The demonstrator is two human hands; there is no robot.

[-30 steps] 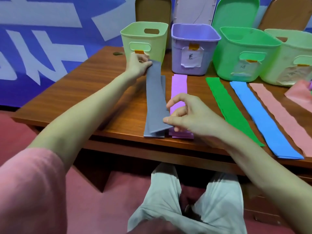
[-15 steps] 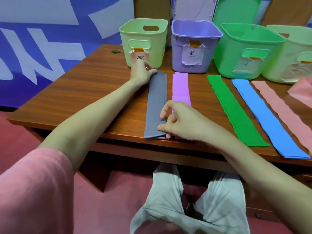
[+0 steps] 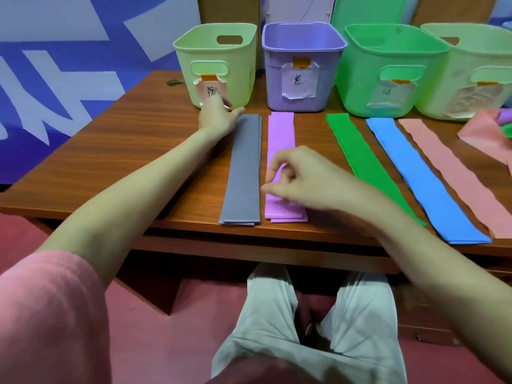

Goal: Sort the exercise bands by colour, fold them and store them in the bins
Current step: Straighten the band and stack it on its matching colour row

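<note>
Presently left hand [image 3: 219,117] rests open on grey bands [image 3: 245,167]; right hand [image 3: 302,180], loosely curled, holds nothing; a nudge risks misaligning the stack.

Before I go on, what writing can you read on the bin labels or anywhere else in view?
"紫" on the paper label of the purple bin.
Light green bin, label: a handwritten character, smeared, unreadable.
Green bin, label: faint handwritten mark, too blurred to read.
Far-right pale green bin, label: nothing legible.
Blue wall banner: large white shapes, cut off, unreadable.
</note>
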